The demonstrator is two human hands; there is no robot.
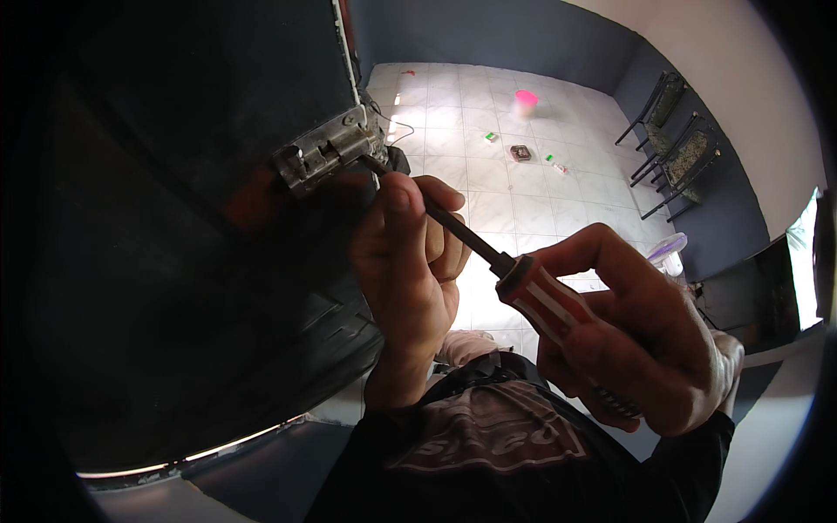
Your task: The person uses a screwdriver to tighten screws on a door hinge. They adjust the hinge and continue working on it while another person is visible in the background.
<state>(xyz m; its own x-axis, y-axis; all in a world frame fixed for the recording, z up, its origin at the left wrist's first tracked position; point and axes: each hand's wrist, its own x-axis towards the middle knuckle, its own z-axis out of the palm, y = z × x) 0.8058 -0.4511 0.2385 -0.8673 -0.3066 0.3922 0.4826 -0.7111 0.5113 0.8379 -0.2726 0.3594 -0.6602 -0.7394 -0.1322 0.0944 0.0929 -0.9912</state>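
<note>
A screwdriver (547,301) with a red and white striped handle slants across the middle of the view. My right hand (649,336) is wrapped round its handle. My left hand (403,266) is closed about the thin shaft near its far end, with the thumb along one side and the fingers curled. The screwdriver's tip reaches the lower edge of a worn metal slide bolt (327,150), fixed near the edge of a dark door (174,270). Exactly where the tip rests is hard to make out.
A thin wire (403,131) loops out beside the bolt. On the tiled floor (488,179) stand a pink-topped tub (525,102), a dark square box (520,153) and small green-and-white packets (491,137). Chairs (689,161) line the right wall, with a white-and-purple fan (670,248) nearer.
</note>
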